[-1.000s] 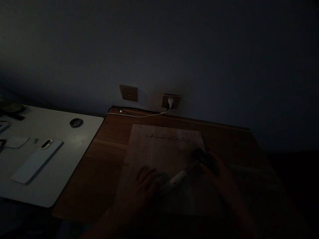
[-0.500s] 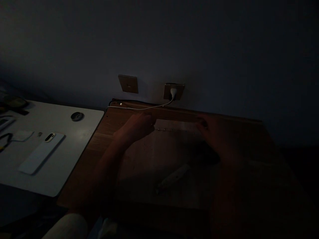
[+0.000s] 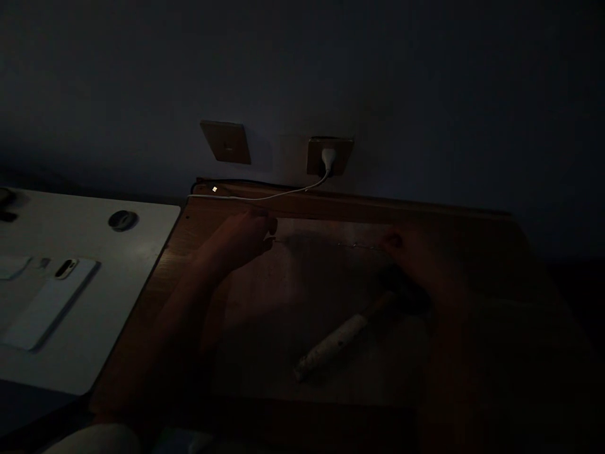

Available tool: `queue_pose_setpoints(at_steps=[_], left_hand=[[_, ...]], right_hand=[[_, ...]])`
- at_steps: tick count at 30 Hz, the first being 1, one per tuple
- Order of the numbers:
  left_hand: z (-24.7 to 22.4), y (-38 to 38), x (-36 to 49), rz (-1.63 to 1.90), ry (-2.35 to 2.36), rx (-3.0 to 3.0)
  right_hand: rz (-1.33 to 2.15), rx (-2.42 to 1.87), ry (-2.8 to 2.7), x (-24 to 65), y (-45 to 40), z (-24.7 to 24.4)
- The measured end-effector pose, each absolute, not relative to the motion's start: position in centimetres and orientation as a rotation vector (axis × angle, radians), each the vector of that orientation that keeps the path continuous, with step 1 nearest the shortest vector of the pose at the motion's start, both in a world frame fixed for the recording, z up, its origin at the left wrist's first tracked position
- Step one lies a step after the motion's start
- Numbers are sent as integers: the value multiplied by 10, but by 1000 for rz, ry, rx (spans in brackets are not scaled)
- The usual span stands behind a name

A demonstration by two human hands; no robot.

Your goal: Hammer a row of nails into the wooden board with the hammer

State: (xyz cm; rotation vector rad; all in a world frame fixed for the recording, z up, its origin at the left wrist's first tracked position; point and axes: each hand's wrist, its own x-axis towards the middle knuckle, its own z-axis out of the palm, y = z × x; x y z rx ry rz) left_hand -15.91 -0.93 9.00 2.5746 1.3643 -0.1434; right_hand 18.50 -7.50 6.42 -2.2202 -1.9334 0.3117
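Note:
In dim light, both hands are over a pale board [image 3: 258, 302] on the brown wooden table. My left hand [image 3: 241, 236] is at the board's far left corner, with thumb and finger curled in towards each other. A thin light sliver shows at its fingertips, too dark to name. My right hand [image 3: 401, 246] is closed at the far right part of the board. Beside its fingers runs a row of tiny shiny points [image 3: 354, 244]. Nearer to me lies a hammer [image 3: 333, 343] with a whitish grip, its dark head below my right hand.
A white table [image 3: 132, 271] adjoins on the left, bearing a white phone [image 3: 51, 306] and a dark round object [image 3: 123, 220]. Behind, a white plug [image 3: 328, 157] sits in a wall socket, its cable [image 3: 265, 198] running left along the table's back edge.
The view has shifted, so the phone and white table appear further left. My hands appear wider apart. The hammer shows more clearly, and more of the shiny row lies beside my right hand.

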Motion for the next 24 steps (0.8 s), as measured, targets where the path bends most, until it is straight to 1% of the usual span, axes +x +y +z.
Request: queue_pose_setpoints(at_steps=[5, 13, 24], left_hand=[[85, -7, -159, -176, 1369, 2552], [82, -7, -156, -108, 1322, 2585], [87, -7, -147, -258, 1369, 2551]], right_hand=[[366, -2293, -1994, 178, -71, 63], [257, -2259, -2058, 187, -72, 40], [289, -2377, -2076, 177, -73, 53]])
